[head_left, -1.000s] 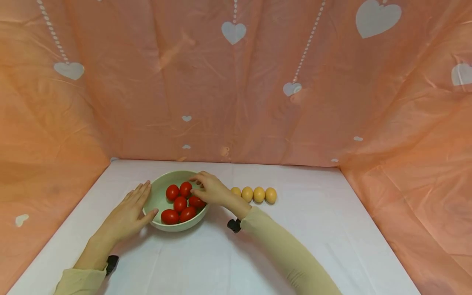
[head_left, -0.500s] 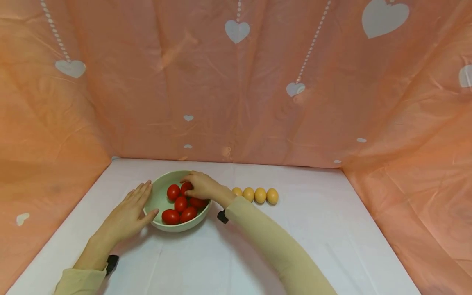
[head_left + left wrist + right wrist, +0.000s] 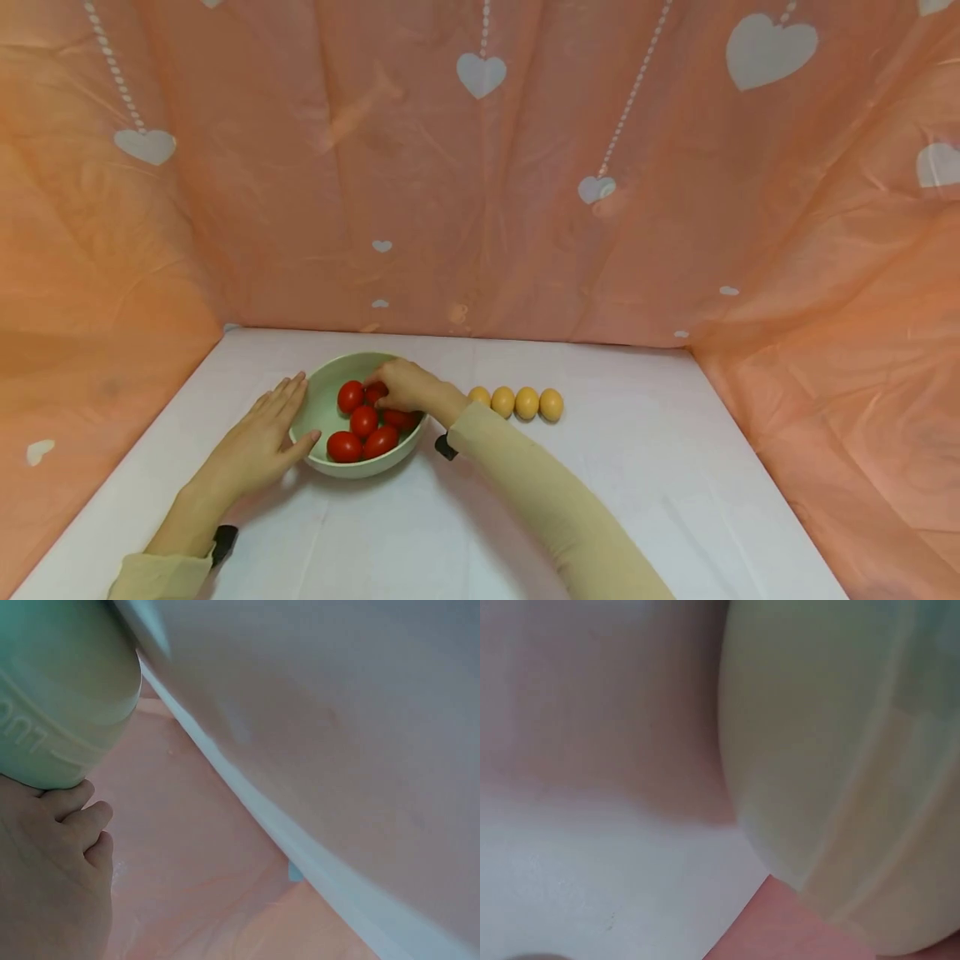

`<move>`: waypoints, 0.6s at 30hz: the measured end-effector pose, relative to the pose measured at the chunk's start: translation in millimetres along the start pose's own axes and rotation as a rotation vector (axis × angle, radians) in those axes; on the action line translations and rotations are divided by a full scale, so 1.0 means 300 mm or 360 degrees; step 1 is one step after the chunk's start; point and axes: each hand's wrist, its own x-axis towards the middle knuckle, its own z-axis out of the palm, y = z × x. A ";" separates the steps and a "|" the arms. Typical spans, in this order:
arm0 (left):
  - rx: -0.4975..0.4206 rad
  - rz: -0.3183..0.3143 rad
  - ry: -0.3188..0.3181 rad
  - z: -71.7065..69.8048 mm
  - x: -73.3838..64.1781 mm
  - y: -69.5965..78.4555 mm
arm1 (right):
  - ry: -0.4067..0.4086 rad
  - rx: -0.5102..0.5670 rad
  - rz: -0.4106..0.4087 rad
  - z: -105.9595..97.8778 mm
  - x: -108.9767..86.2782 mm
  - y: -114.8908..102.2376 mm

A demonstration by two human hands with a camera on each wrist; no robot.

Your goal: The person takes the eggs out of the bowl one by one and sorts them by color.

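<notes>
A pale green bowl [image 3: 321,421] stands on the white cloth, holding several red eggs [image 3: 363,422]. My left hand [image 3: 251,446] rests against the bowl's left side with straight fingers, the thumb near its front rim. In the left wrist view, that hand's fingers [image 3: 75,806] touch the bowl's outer wall [image 3: 67,690], which bears raised lettering. Over the bowl's right rim reaches my right hand [image 3: 408,387], its thumb and fingers around a red egg [image 3: 376,392] at the back, partly hidden. The right wrist view shows mostly the bowl's outside [image 3: 810,750]; the fingertips are hidden there.
Several yellow eggs [image 3: 527,402] lie in a row right of the bowl, the leftmost partly behind my right forearm. White cloth [image 3: 660,467] covers the table. Orange curtains [image 3: 480,208] with white hearts close off the back and both sides.
My right hand has moved left and deeper into the bowl, and its fingers have come around the back red egg. The left hand and the bowl keep their places.
</notes>
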 end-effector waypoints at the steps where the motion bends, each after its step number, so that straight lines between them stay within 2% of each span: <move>1: 0.0003 0.0004 -0.0002 0.001 -0.001 0.000 | 0.0004 -0.0002 -0.0003 0.001 -0.003 -0.001; 12: -0.0007 0.0001 -0.0021 -0.002 0.001 0.006 | 0.0100 0.0034 0.0035 0.017 -0.021 0.007; 18: -0.0005 -0.0015 -0.0039 -0.007 0.004 0.008 | 0.0229 0.0099 0.0025 0.020 -0.051 0.014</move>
